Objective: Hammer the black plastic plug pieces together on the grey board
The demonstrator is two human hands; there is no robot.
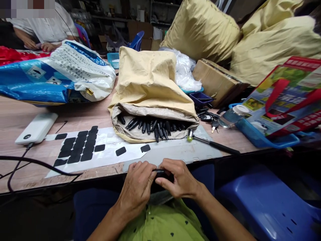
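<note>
Taking the hands as the clock's centre, a blue-and-white bag [62,75] is lying at 10 o'clock on the surface [100,182]; a white power bank [37,129] is resting nearer, also toward 10 o'clock, with a cable [18,164] running from it; beyond the bag, toward 11 o'clock, a person in white [47,26] is holding something small; black patches [79,144] are lying in rows on a white sheet [105,159] at 10 to 11 o'clock, a few sitting apart; the left hand [137,182] is pinching one end of a small dark piece [158,171] between thumb and fingers, just off the near edge of the surface; at 12 o'clock a cream sack [147,80] is lying with its mouth opening toward the hands, many black pieces [156,129] showing inside; the right hand [179,177] is curling its fingers around the other end of the dark piece, its thumb standing below; a hammer [213,142] is lying at 1 to 2 o'clock, its head touching the sack's mouth; keys [215,125] and a lidded clear jar [233,116] are resting beyond it; a colourful bag [288,97] is standing in a blue tray [260,137] at 2 o'clock; a blue plastic stool [265,201] is standing toward 4 o'clock.
</note>
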